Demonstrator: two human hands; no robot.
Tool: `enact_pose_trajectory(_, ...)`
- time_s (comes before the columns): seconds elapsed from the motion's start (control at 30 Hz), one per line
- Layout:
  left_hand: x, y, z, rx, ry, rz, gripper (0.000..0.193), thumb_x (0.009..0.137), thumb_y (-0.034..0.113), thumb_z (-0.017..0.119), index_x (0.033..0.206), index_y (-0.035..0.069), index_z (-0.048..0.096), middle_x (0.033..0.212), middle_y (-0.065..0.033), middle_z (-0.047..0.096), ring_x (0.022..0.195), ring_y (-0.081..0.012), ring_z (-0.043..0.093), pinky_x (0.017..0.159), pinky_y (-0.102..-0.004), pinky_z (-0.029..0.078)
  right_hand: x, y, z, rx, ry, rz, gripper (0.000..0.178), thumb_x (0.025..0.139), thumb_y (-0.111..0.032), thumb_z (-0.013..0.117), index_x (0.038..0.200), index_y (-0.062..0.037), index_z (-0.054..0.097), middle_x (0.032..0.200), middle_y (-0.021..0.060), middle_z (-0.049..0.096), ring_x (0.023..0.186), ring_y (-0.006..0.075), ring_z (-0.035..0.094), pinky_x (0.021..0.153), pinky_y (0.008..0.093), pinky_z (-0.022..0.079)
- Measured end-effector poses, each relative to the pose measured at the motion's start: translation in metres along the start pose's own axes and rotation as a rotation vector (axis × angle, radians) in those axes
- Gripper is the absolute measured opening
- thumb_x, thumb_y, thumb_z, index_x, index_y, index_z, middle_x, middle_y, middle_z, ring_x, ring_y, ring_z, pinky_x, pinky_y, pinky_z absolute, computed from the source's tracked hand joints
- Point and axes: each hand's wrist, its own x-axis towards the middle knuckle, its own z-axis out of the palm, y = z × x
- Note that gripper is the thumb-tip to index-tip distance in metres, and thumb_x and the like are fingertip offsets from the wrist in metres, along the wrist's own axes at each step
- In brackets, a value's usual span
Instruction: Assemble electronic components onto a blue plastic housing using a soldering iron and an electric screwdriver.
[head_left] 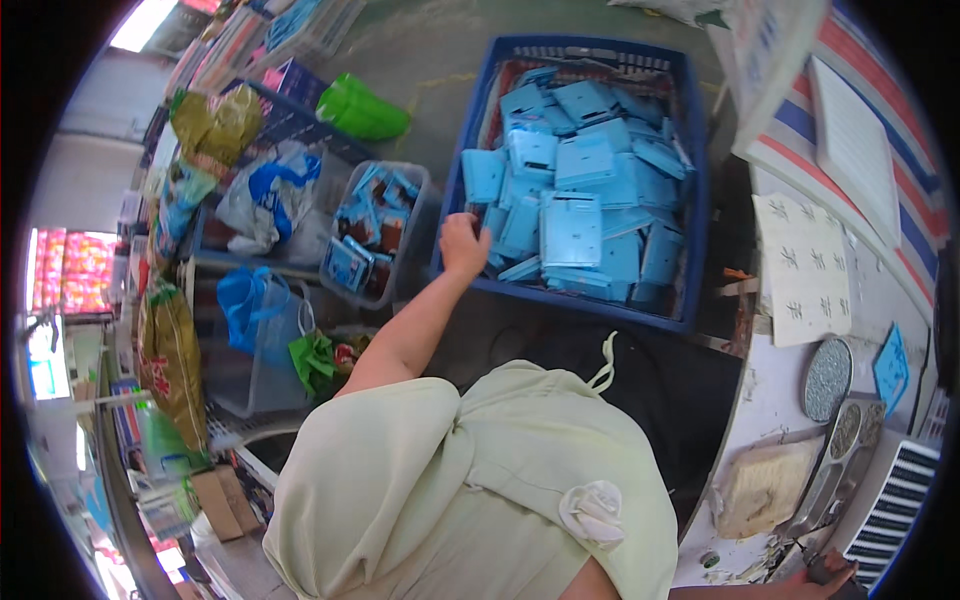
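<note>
My left hand [465, 250] is over the left rim of a large blue plastic crate [453, 205], its fingers curled. Whatever may lie between those fingers is hidden. Beside them, a heap of flat light-blue rectangular casings [570, 228] fills the crate. At the lower right edge of the head view, my right hand [825, 580] is closed around a dark object [826, 568] whose kind I cannot make out. It is over the white worktable [725, 548], close to a black-and-white slatted tray [893, 515].
Left of the crate stands a clear bin [425, 215] with blue and brown parts. Bags and boxes crowd the far left. On the worktable are a round dish of small metal pieces [828, 380], a compartmented metal tray [830, 475], a worn block [768, 487] and a paper sheet [805, 270].
</note>
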Motion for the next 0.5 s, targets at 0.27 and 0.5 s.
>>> enact_pose_trajectory(0.27,-0.005,-0.200,-0.036,0.234,-0.094,-0.953,0.061,0.088,0.038,0.075,0.135,0.005,0.051,0.139,-0.0189,0.048,0.129,-0.0393,0.050,0.102,-0.0561,0.049,0.012,0.002,0.001,-0.042,0.058,0.117,0.026,0.080,-0.007,0.076,0.104,-0.0101,0.065,0.088,0.0115,0.064,0.076,0.0255,0.064,0.066,0.0429,0.052)
enact_pose_trajectory(0.5,0.045,-0.253,-0.033,0.183,0.044,-1.238,0.099,0.084,0.042,0.081,0.159,0.016,0.022,0.166,-0.0165,0.013,0.150,-0.0411,0.024,0.103,-0.0705,0.044,0.071,0.002,-0.071,-0.182,0.062,0.182,0.043,0.091,-0.013,0.070,0.131,0.0019,0.064,0.115,0.0171,0.068,0.086,0.0201,0.068,0.069,0.0342,0.056)
